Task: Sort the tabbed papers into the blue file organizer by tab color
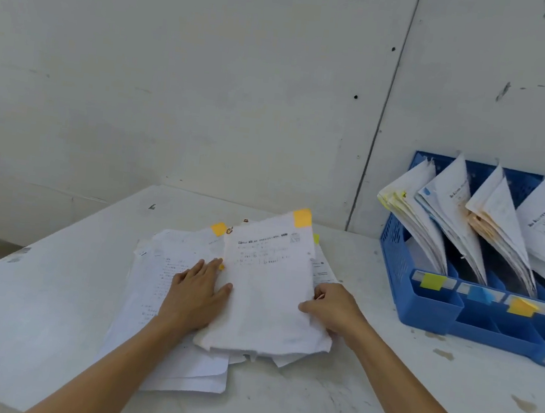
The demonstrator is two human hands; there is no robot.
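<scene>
Head camera, centre of frame: an orange-tabbed sheet (pixel 268 290) lies tilted on top of a loose pile of papers (pixel 164 313), its tab at the upper right corner. The right hand (pixel 334 306) pinches the sheet's right edge, thumb on top and fingers curled beneath. The left hand (pixel 197 289) rests flat on the pile, fingers straight and together, thumb touching the sheet's left edge. At the right of the frame the blue file organizer (pixel 429 312) holds leaning papers in four slots, fronted by yellow, blue, orange and pink labels. All sit on the white worktop (pixel 309 407).
</scene>
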